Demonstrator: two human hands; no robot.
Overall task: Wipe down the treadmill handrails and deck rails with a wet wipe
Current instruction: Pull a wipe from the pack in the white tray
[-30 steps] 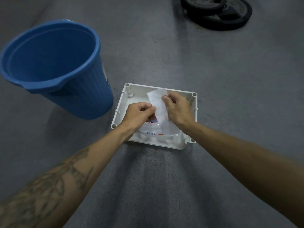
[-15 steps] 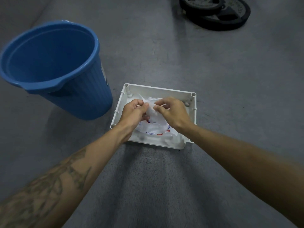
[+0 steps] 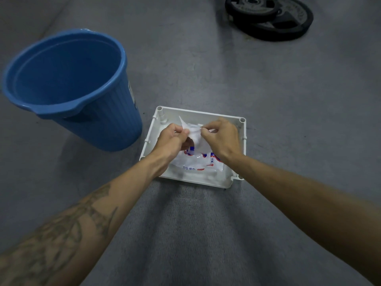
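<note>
Hands at work over the tray: the left hand and the right hand each pinch an edge of one white wet wipe, fingers curled on it, holding it just above the wipe packet. The pinches sit close together at the wipe's top — a hold that looks meant for spreading or refolding the sheet before use. The packet lies flat in a shallow white plastic tray on the grey floor, which keeps it from shifting under the pull. A blue bucket stands just left of the tray, apart from it; whether it holds water cannot be told. Two black weight plates lie well beyond. No treadmill is in view — wiping has not begun, by my judgement.
</note>
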